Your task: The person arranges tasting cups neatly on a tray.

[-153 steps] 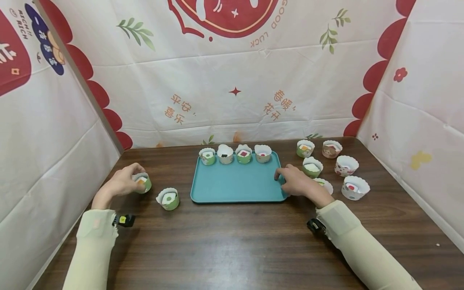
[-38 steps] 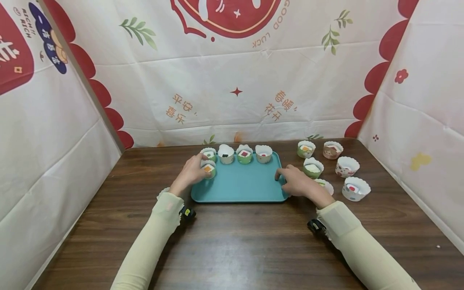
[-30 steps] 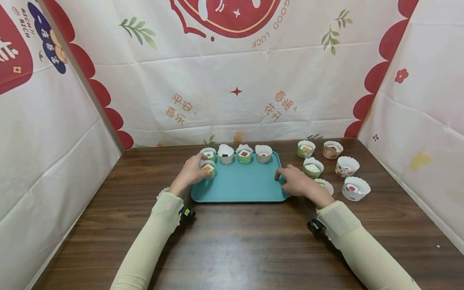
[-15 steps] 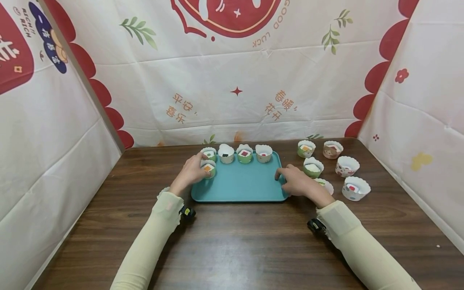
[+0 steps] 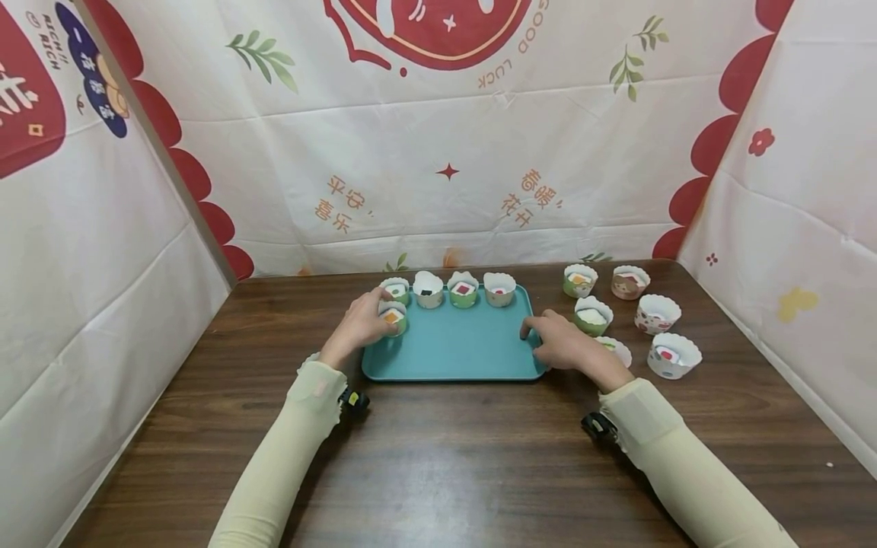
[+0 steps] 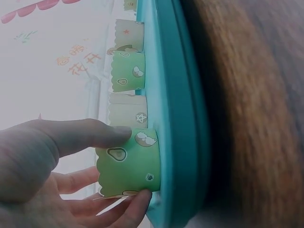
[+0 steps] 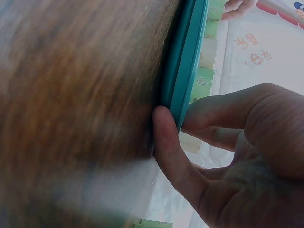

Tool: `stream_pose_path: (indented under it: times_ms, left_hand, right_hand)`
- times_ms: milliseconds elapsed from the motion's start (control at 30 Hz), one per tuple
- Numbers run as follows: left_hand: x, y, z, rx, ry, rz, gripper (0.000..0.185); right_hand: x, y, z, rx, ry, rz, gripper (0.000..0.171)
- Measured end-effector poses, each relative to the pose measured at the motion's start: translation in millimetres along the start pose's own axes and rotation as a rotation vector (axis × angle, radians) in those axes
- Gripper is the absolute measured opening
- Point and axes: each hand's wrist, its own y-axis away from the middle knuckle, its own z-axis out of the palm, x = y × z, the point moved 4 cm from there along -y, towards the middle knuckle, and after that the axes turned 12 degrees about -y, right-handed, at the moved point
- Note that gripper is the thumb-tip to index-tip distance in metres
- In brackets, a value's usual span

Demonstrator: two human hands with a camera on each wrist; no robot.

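My left hand (image 5: 358, 326) holds a green paper baking cup (image 6: 124, 166) with avocado prints, thumb on one side and fingers on the other. In the head view this cup, with an orange and white piece inside, stands at the left end of the teal tray (image 5: 455, 342). Behind it a row of several baking cups, among them a green one (image 5: 464, 291) and a pale one (image 5: 499, 290), lines the tray's far edge. My right hand (image 5: 563, 341) grips the tray's right rim; in the right wrist view its fingers lie on both sides of the rim (image 7: 189, 71).
Several filled baking cups stand on the brown wooden table (image 5: 445, 457) right of the tray, including a white one (image 5: 674, 356) and a green one (image 5: 593, 316). One pale cup (image 5: 615, 352) is partly behind the right hand. Printed cloth walls (image 5: 438, 152) enclose the table.
My left hand has carried the baking cup from the table's left side rightward onto the tray, then stayed still. A second cup at the left no longer shows. My right hand has kept its place.
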Motion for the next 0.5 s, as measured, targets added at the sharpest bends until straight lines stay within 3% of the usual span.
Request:
stream_pose_path:
  times_ms: [267,500]
  left_hand:
    - [-0.4,1.6,-0.3,-0.017,0.004,-0.014,0.062]
    - [1.3,5.3,-7.8,0.008,0.007,0.007,0.063]
  right_hand:
    - [-1.7,1.7,0.2,0.002,0.003,-0.01,0.036]
    - [-3.3,3.7,-0.2,0.001,0.005,-0.012,0.035]
